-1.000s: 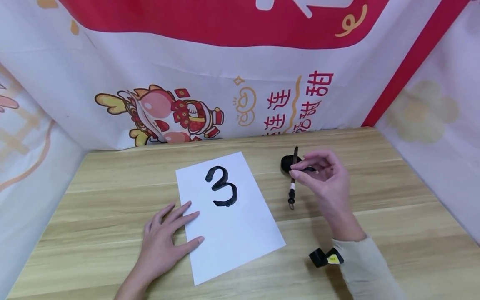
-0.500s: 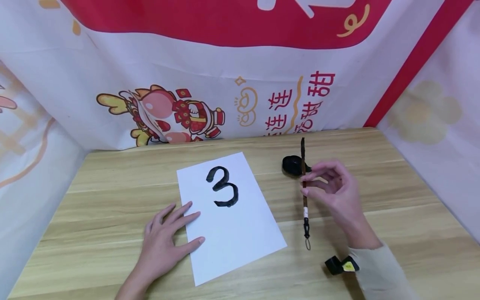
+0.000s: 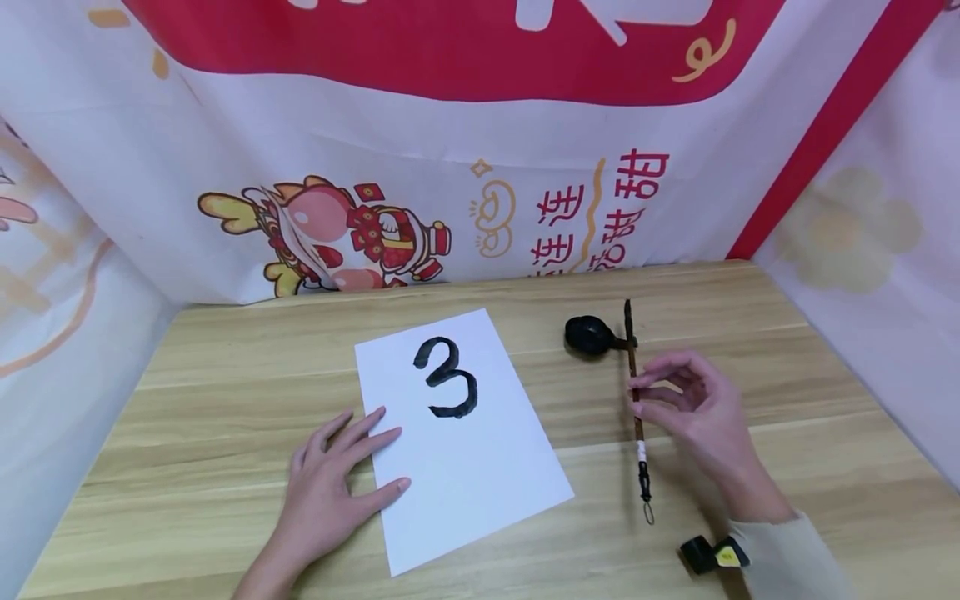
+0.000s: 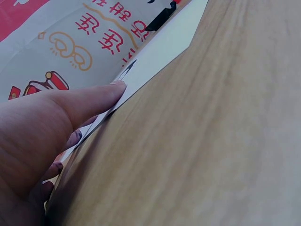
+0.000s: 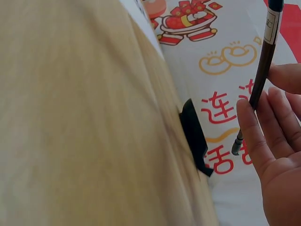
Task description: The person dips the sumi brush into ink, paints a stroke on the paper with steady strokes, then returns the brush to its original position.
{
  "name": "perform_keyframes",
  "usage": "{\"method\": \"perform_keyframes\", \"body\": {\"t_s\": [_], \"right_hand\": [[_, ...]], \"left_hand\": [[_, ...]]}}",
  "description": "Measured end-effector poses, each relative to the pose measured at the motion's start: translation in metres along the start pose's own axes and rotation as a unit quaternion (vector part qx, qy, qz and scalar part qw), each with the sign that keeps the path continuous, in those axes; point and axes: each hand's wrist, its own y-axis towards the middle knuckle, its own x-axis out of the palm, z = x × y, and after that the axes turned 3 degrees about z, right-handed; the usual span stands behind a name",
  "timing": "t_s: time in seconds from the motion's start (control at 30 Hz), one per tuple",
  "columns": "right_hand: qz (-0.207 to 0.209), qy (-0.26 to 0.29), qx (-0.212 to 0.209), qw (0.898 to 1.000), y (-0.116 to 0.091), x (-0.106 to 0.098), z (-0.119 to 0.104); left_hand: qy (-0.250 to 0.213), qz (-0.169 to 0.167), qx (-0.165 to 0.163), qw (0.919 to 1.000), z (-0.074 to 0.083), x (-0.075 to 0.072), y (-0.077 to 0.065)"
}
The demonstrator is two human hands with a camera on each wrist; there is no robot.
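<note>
My right hand point(image 3: 701, 417) pinches a calligraphy brush point(image 3: 640, 432) between thumb and fingers, its dark tip pointing to the back and its hanging loop to the front. In the right wrist view the brush point(image 5: 266, 56) shows a white label on its handle. Left of the brush tip stands a small black ink dish point(image 3: 588, 335) with a short handle, which the brush overlaps in the head view. My left hand point(image 3: 326, 487), fingers spread, rests on the left edge of a white sheet of paper point(image 3: 480, 500). A black brushed "3" point(image 3: 468, 392) marks the sheet's upper part.
A wooden tabletop point(image 3: 187, 400) bears everything. Printed cloth point(image 3: 420, 133) in white and red hangs along the back, with pale cloth at both sides. A black device with a yellow label point(image 3: 712, 554) sits at my right wrist.
My right hand has moved right and toward the front, carrying the brush from over the ink dish to its right side. The left hand and the paper have stayed put.
</note>
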Motion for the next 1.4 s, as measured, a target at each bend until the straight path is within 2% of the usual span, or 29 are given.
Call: {"method": "perform_keyframes", "body": {"t_s": [0.33, 0.67, 0.97, 1.23, 1.4], "right_hand": [[0.004, -0.022, 0.03, 0.999, -0.009, -0.01, 0.003], [-0.047, -0.046, 0.059, 0.996, -0.009, -0.014, 0.01], [-0.07, -0.121, 0.094, 0.986, -0.01, -0.015, 0.015], [-0.089, -0.146, 0.084, 0.982, -0.009, -0.012, 0.024], [-0.077, -0.146, 0.086, 0.982, -0.011, -0.014, 0.022]], "left_hand": [[0.005, 0.002, 0.0, 1.0, 0.001, -0.001, 0.0], [0.002, 0.002, 0.004, 1.0, 0.002, 0.0, 0.001], [0.001, 0.0, 0.004, 1.0, 0.004, 0.001, 0.002], [0.0, 0.005, 0.003, 1.0, 0.003, -0.001, 0.001], [-0.011, 0.01, 0.003, 0.9999, 0.0, -0.001, 0.0]]}}
